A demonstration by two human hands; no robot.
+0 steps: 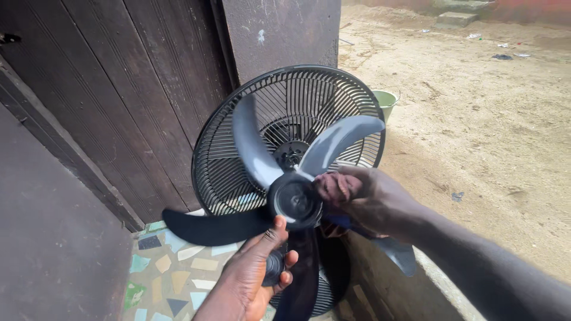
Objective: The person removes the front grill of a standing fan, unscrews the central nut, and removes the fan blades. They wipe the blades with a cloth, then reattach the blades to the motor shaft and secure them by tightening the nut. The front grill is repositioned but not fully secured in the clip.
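Observation:
A dark fan blade assembly (294,199) with several curved blades is held up in front of a black wire fan grille (333,98) that leans against a dark wooden door. My right hand (369,199) grips the blade's round hub from the right side. My left hand (256,276) reaches up from below, its thumb against the hub's lower edge and its fingers wrapped around a small black round cap (275,267). Behind the grille's centre sits the motor hub (289,153).
The dark wooden door (131,89) and a grey wall pillar (279,30) stand behind the fan. A mosaic tiled floor (172,273) lies below. A green bucket (386,102) stands behind the grille on the sandy ground (476,119). A low concrete ledge (380,291) runs along the lower right.

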